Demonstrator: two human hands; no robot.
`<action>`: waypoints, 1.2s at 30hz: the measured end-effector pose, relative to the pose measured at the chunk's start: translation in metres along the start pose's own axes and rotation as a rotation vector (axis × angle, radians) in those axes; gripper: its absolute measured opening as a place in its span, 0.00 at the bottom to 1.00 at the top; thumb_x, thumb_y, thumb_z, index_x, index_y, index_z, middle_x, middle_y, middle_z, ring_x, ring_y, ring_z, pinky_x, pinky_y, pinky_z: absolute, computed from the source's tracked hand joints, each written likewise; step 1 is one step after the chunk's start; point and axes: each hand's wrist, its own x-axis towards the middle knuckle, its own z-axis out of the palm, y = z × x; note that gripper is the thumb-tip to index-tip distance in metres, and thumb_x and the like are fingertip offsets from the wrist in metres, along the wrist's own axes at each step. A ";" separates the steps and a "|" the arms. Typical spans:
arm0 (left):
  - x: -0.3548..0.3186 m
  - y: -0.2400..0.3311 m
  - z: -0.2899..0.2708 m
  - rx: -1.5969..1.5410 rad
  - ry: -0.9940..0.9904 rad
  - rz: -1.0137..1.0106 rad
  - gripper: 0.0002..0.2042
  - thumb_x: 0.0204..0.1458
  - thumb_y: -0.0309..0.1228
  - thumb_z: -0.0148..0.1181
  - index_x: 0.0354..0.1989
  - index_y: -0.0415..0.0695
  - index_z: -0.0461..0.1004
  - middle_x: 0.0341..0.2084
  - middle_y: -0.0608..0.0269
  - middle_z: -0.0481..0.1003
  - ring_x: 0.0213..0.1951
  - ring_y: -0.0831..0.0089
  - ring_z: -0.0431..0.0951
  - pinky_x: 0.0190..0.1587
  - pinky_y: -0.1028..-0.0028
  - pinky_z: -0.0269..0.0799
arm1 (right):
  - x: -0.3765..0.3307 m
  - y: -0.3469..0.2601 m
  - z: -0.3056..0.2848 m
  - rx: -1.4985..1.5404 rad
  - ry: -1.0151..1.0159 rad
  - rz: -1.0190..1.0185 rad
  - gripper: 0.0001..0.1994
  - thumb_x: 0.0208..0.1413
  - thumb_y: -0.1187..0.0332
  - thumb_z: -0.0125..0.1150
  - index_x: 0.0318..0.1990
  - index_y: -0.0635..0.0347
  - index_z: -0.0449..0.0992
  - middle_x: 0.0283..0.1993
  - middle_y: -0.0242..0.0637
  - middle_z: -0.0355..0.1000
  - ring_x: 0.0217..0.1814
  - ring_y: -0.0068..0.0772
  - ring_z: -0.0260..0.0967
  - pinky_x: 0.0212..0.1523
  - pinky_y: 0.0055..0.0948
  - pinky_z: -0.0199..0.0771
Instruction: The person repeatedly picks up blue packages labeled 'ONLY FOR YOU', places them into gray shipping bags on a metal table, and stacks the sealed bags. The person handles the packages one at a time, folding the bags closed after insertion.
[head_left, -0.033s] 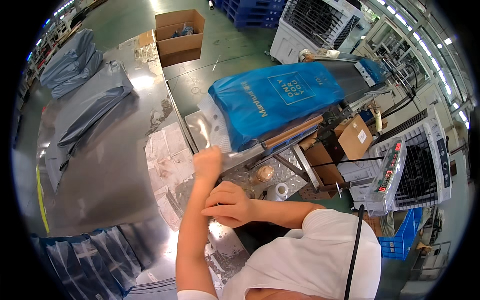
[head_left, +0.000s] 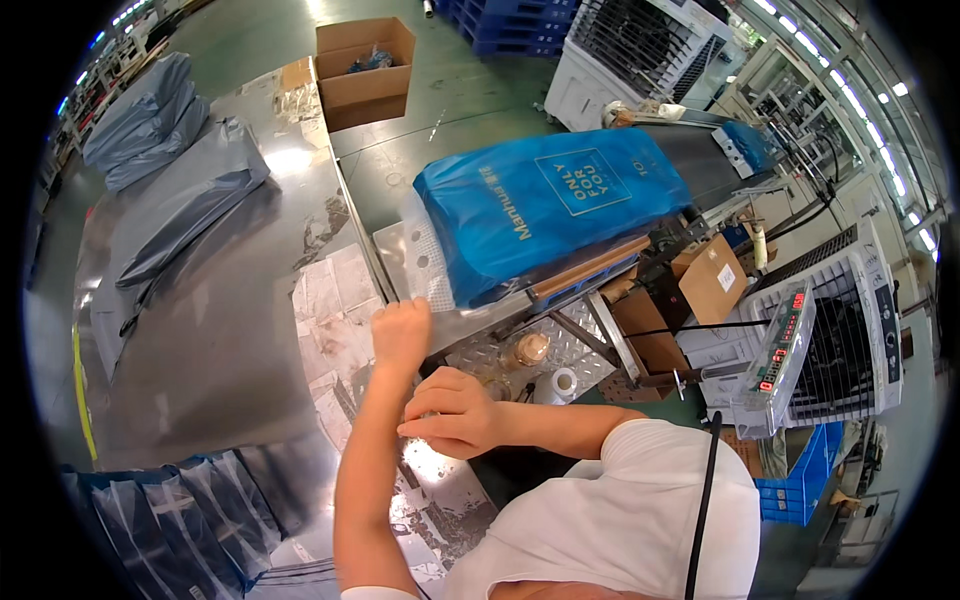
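My left hand (head_left: pixel 402 335) is closed in a fist, back upward, at the near end of the conveyor beside the metal table; nothing shows in it. Fingers bent but apart, my right hand (head_left: pixel 452 412) lies against the side of my left forearm and holds nothing visible. Beyond the fist, a large blue plastic-wrapped package (head_left: pixel 550 205) with gold print rests on the conveyor (head_left: pixel 700 155). A white dotted sheet (head_left: pixel 425 250) sticks out from under the package's near end.
Grey plastic bags (head_left: pixel 190 205) lie across the metal table (head_left: pixel 210 350) on the left. Dark bundles in clear wrap (head_left: pixel 180 520) sit at the lower left. An open carton (head_left: pixel 365 95) stands beyond. A lit display panel (head_left: pixel 780 350) and white fan units (head_left: pixel 840 310) are on the right.
My left fist has drawn back slightly left and toward me, away from the blue package. My right hand stays by my left forearm.
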 end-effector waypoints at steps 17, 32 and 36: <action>-0.272 -0.198 -0.062 -1.295 0.795 -1.318 0.29 0.57 0.50 0.33 0.61 0.42 0.48 0.60 0.55 0.51 0.60 0.62 0.53 0.61 0.64 0.44 | 0.065 0.026 -0.001 -0.004 -0.113 0.183 0.13 0.41 0.74 0.53 0.38 0.64 0.72 0.45 0.48 0.67 0.44 0.46 0.66 0.45 0.37 0.65; -0.320 -0.115 -0.054 -1.496 1.050 -1.383 0.30 0.55 0.53 0.37 0.59 0.44 0.52 0.58 0.59 0.55 0.58 0.63 0.55 0.60 0.66 0.48 | 0.026 0.108 0.220 1.044 -0.412 1.232 0.29 0.59 0.48 0.33 0.58 0.62 0.57 0.59 0.39 0.57 0.61 0.32 0.52 0.61 0.26 0.46; -0.314 -0.077 -0.061 -1.536 1.036 -1.500 0.28 0.56 0.51 0.34 0.59 0.44 0.52 0.57 0.60 0.56 0.57 0.65 0.57 0.60 0.67 0.49 | -0.008 0.087 0.193 0.998 -0.315 1.278 0.28 0.59 0.49 0.35 0.57 0.63 0.60 0.57 0.38 0.59 0.57 0.30 0.57 0.58 0.25 0.52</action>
